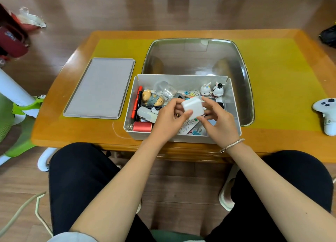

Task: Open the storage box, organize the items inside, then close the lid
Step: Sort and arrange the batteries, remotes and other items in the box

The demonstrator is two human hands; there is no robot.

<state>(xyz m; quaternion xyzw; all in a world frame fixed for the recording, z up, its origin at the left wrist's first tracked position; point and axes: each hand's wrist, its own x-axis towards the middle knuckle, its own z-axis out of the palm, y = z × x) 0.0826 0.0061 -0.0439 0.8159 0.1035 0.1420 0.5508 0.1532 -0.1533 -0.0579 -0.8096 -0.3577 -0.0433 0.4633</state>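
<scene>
The white storage box (181, 77) stands open near the table's front edge, cluttered with small items. Its grey lid (100, 88) lies flat on the table to the left. Over the middle of the box, my left hand (168, 119) and my right hand (217, 117) together hold a small white cube-shaped charger (193, 106). Inside lie a red pen (136, 103), a bear figure (150, 97), a clear cup (164, 90), two rabbit figurines (211, 89), a red cylinder (142, 126) and binder clips (195, 131).
A large metal tray (196, 56) sits behind and under the box's right side. A white game controller (327, 112) rests at the table's right edge. A green and white stand (23, 105) is left of the table. My knees are below the front edge.
</scene>
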